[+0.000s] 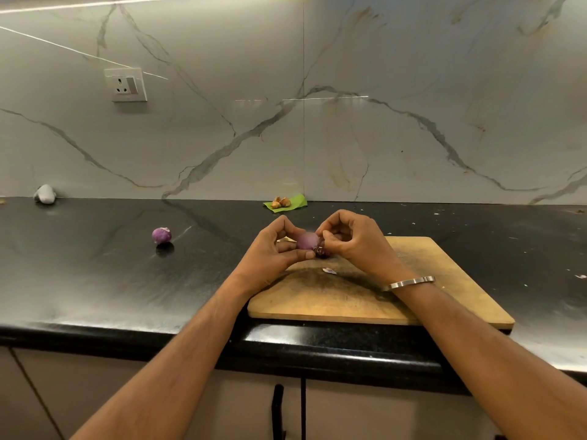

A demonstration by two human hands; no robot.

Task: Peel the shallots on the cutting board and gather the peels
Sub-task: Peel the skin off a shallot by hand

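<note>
Black bench (pixel 95 281) along a marble wall, wooden cutting board (pixel 428 300) at the near edge. Both hands up over the board's far left corner. Left hand (pixel 276 249) curled round a pale purple shallot (pixel 307 241), gripping it between thumb and fingers. Right hand (pixel 352 239) pinching at the shallot's right end, apparently pulling skin; exact hold hidden by the knuckles. Held shallot mostly bare, so judged mid-peel. Second shallot (pixel 161 235) well apart on the bench to the left, off the board, looked peeled, not certain. Dark peel scraps (pixel 322 253) on the board just under the hands, one pale scrap (pixel 329 270) nearer. Peels not yet gathered. No real containers; only a green leaf (pixel 290 205) by the wall carrying a few brown husk-like bits (pixel 281 202), unidentified.
</note>
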